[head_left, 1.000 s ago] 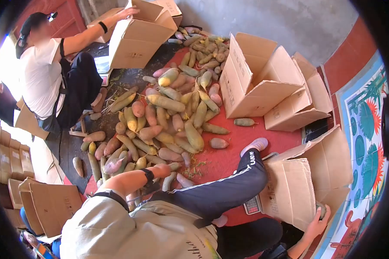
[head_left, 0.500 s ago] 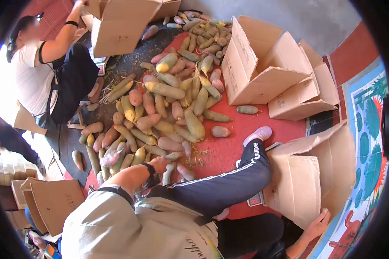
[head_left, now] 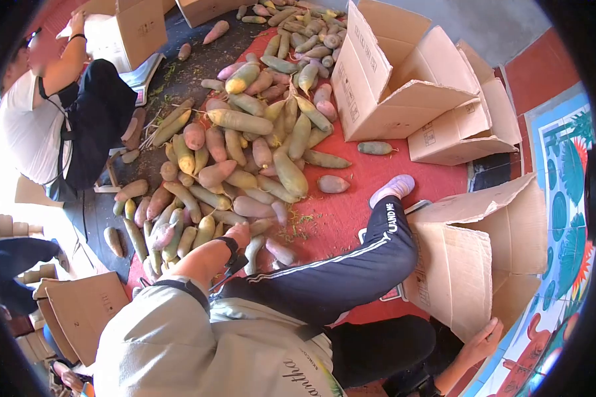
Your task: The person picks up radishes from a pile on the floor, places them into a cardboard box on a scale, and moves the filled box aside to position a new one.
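My left hand point(head_left: 237, 234), with a black band at the wrist, reaches into the near edge of a large pile of green and pink radishes point(head_left: 245, 121). Its fingers are mostly hidden from this angle. A pale green radish point(head_left: 253, 255) and a pinkish radish point(head_left: 280, 251) lie just beside it, near my leg. At the lower right, my right hand point(head_left: 486, 339) grips the near edge of an open cardboard box point(head_left: 453, 278). This box stands on a scale, part of which shows under it.
Two more open cardboard boxes point(head_left: 417, 122) stand at the upper right, with a single radish point(head_left: 377, 148) before them. At upper left a seated person point(head_left: 66, 112) handles a box point(head_left: 141, 30) over another scale point(head_left: 139, 79). More boxes point(head_left: 89, 311) lie lower left.
My left hand has shifted slightly up and left along the pile's edge. My right hand stays on the box. The other person's box has moved left and down, closer to the scale.
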The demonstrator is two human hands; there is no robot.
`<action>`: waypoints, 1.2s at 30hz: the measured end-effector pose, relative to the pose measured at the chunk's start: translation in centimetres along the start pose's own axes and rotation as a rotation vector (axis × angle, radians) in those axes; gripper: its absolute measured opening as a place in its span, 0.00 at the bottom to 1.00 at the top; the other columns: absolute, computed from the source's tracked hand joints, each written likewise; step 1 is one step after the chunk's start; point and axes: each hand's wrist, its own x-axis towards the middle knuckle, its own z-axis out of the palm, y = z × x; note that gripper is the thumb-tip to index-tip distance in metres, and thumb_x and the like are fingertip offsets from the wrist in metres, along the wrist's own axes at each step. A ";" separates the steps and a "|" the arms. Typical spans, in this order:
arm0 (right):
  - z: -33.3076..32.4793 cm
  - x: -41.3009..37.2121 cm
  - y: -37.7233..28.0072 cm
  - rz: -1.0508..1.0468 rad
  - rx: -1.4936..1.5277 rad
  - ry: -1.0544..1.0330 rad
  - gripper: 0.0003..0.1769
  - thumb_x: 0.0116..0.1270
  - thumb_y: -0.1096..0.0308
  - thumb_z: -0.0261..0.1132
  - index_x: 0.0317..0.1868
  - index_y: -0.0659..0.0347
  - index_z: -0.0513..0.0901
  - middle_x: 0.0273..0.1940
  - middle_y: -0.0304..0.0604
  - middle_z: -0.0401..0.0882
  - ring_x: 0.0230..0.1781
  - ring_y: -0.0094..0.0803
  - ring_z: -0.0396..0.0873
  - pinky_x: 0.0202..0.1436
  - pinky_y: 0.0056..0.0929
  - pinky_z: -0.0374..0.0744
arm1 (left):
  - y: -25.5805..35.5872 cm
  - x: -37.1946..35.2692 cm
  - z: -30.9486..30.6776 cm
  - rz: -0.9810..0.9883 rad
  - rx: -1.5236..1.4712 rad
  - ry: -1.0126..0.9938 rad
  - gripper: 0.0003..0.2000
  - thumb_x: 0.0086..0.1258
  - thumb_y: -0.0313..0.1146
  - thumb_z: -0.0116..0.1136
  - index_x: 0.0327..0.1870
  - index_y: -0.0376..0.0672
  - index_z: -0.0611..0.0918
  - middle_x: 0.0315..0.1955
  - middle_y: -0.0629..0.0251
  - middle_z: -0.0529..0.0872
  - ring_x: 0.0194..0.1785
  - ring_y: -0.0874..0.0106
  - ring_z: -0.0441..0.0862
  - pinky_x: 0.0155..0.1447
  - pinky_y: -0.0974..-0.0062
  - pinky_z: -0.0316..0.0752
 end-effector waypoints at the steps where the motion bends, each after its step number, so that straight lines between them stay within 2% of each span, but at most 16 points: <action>1: -0.1 -0.1 0.1 0.009 -0.013 -0.023 0.13 0.72 0.67 0.49 0.39 0.70 0.74 0.31 0.50 0.73 0.32 0.37 0.71 0.38 0.31 0.72 | 0.3 -0.3 -0.3 -0.116 -0.105 -0.051 0.22 0.55 0.32 0.59 0.51 0.35 0.69 0.48 0.45 0.77 0.52 0.53 0.77 0.53 0.62 0.74; 2: -0.2 -0.1 0.1 0.012 -0.023 -0.022 0.13 0.72 0.67 0.49 0.39 0.70 0.74 0.31 0.50 0.73 0.32 0.37 0.71 0.38 0.31 0.72 | 0.7 -0.6 -0.6 -0.232 -0.208 -0.103 0.24 0.55 0.34 0.60 0.52 0.34 0.68 0.47 0.44 0.78 0.52 0.54 0.77 0.53 0.62 0.74; 4: -0.1 -0.2 -0.2 0.005 -0.022 -0.007 0.13 0.72 0.67 0.49 0.39 0.70 0.74 0.32 0.50 0.73 0.32 0.37 0.71 0.38 0.31 0.72 | 1.0 -0.6 -0.6 -0.216 -0.193 -0.109 0.26 0.55 0.36 0.59 0.53 0.34 0.66 0.45 0.44 0.80 0.51 0.54 0.78 0.54 0.63 0.74; 7: 0.0 -0.1 -0.4 -0.004 0.013 -0.013 0.13 0.72 0.66 0.49 0.39 0.70 0.74 0.31 0.50 0.73 0.32 0.38 0.72 0.38 0.32 0.72 | 1.9 -0.4 -1.4 -0.243 -0.256 -0.007 0.24 0.55 0.37 0.58 0.51 0.33 0.70 0.44 0.46 0.81 0.50 0.54 0.79 0.53 0.63 0.74; 10: 0.0 -0.1 -0.5 0.024 0.026 -0.023 0.14 0.72 0.66 0.49 0.39 0.70 0.74 0.32 0.51 0.74 0.32 0.40 0.72 0.38 0.32 0.72 | 3.0 -0.6 -3.1 -0.134 -0.220 -0.125 0.22 0.56 0.41 0.58 0.47 0.34 0.77 0.42 0.49 0.82 0.51 0.53 0.78 0.54 0.64 0.73; 16: 0.0 -0.2 -1.4 -0.013 -0.006 0.021 0.14 0.71 0.67 0.49 0.40 0.71 0.74 0.33 0.53 0.74 0.33 0.44 0.73 0.40 0.35 0.72 | 3.7 0.0 -4.7 -0.155 -0.480 -0.337 0.22 0.60 0.47 0.58 0.45 0.35 0.79 0.32 0.56 0.84 0.37 0.60 0.83 0.36 0.63 0.79; 18: 0.0 -0.2 -1.4 -0.023 -0.004 0.031 0.13 0.70 0.67 0.50 0.41 0.71 0.74 0.34 0.53 0.75 0.35 0.44 0.73 0.42 0.36 0.72 | 4.2 -2.0 -6.2 0.012 -0.824 -0.310 0.21 0.62 0.44 0.58 0.49 0.36 0.78 0.31 0.58 0.84 0.27 0.71 0.82 0.31 0.73 0.77; 20: -0.2 -0.2 -1.8 -0.031 -0.002 0.043 0.12 0.69 0.68 0.51 0.42 0.71 0.75 0.36 0.53 0.75 0.37 0.44 0.73 0.43 0.36 0.72 | 5.3 -3.6 -8.3 0.052 -0.831 -0.292 0.17 0.63 0.41 0.57 0.46 0.36 0.78 0.29 0.59 0.83 0.27 0.71 0.81 0.31 0.75 0.76; 23: -1.0 -0.2 -4.0 -0.151 -0.082 0.115 0.11 0.68 0.70 0.52 0.43 0.70 0.75 0.41 0.54 0.74 0.42 0.46 0.73 0.48 0.39 0.71 | 7.4 -5.7 -11.6 0.302 -0.805 -0.242 0.16 0.65 0.41 0.56 0.44 0.37 0.77 0.30 0.62 0.82 0.34 0.75 0.80 0.40 0.76 0.74; 24: -1.3 -0.3 -4.8 -0.185 -0.069 0.124 0.11 0.67 0.70 0.52 0.44 0.69 0.75 0.43 0.54 0.74 0.44 0.47 0.73 0.49 0.40 0.70 | 8.7 -7.7 -13.8 0.308 -0.801 -0.234 0.16 0.65 0.41 0.56 0.44 0.37 0.77 0.30 0.62 0.82 0.34 0.75 0.80 0.40 0.76 0.74; 26: -1.6 -0.7 -6.4 -0.215 -0.057 0.144 0.12 0.66 0.70 0.53 0.44 0.69 0.75 0.45 0.54 0.73 0.45 0.48 0.72 0.51 0.41 0.70 | 11.5 -11.4 -17.6 0.553 -0.778 -0.146 0.21 0.64 0.45 0.55 0.48 0.35 0.76 0.35 0.60 0.80 0.39 0.71 0.77 0.45 0.74 0.72; 29: -1.6 -1.7 -8.7 -0.292 0.123 0.044 0.15 0.63 0.67 0.57 0.47 0.67 0.75 0.46 0.54 0.73 0.46 0.50 0.72 0.52 0.43 0.70 | 14.9 -14.5 -20.6 0.775 -0.729 -0.268 0.22 0.65 0.42 0.56 0.54 0.36 0.73 0.43 0.61 0.80 0.48 0.73 0.74 0.54 0.74 0.69; 32: -2.0 -2.6 -12.0 -0.448 0.219 -0.107 0.24 0.53 0.63 0.66 0.50 0.63 0.73 0.51 0.52 0.71 0.51 0.51 0.70 0.53 0.48 0.68 | 18.1 -17.1 -21.5 1.065 -0.595 -0.296 0.23 0.66 0.42 0.57 0.57 0.37 0.71 0.45 0.60 0.79 0.50 0.73 0.74 0.55 0.73 0.69; 34: -2.1 -3.2 -13.9 -0.550 0.241 -0.213 0.31 0.47 0.59 0.71 0.52 0.61 0.72 0.54 0.51 0.70 0.53 0.51 0.68 0.55 0.50 0.67 | 20.2 -19.0 -21.7 1.158 -0.583 -0.504 0.22 0.66 0.40 0.57 0.57 0.37 0.71 0.47 0.61 0.78 0.51 0.74 0.73 0.55 0.73 0.69; 35: -2.1 -3.5 -14.3 -0.576 0.266 -0.302 0.35 0.43 0.63 0.72 0.54 0.62 0.71 0.57 0.52 0.69 0.55 0.52 0.67 0.59 0.49 0.64 | 21.1 -19.6 -21.6 1.205 -0.627 -0.615 0.21 0.66 0.38 0.57 0.56 0.36 0.71 0.47 0.62 0.78 0.51 0.74 0.72 0.55 0.73 0.69; 36: -2.0 -3.7 -14.8 -0.617 0.297 -0.342 0.35 0.43 0.62 0.72 0.54 0.61 0.71 0.53 0.51 0.71 0.52 0.51 0.69 0.57 0.46 0.66 | 21.7 -20.0 -21.0 1.249 -0.665 -0.672 0.21 0.67 0.38 0.56 0.56 0.35 0.71 0.46 0.63 0.78 0.50 0.75 0.72 0.54 0.73 0.69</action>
